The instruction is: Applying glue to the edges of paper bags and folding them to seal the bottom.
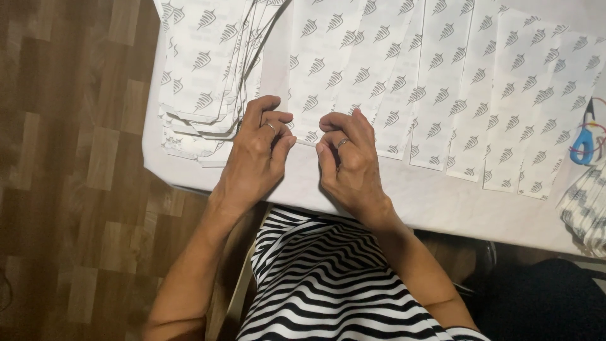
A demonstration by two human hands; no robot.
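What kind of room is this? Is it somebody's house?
Probably a home work table, though that is a guess. A white-covered table stands on a wood-pattern floor. Printed white paper sheets lie in rows, a stack of sheets beside them, and blue-handled scissors. Both hands pinch one sheet's edge.

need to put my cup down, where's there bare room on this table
A bare strip of white table runs along the near edge, between the row of printed sheets and the edge, right of the right hand. A thin bare margin lies below the left stack. Crowded: both hands mid-table, left hand beside the stack, scissors at the far right.
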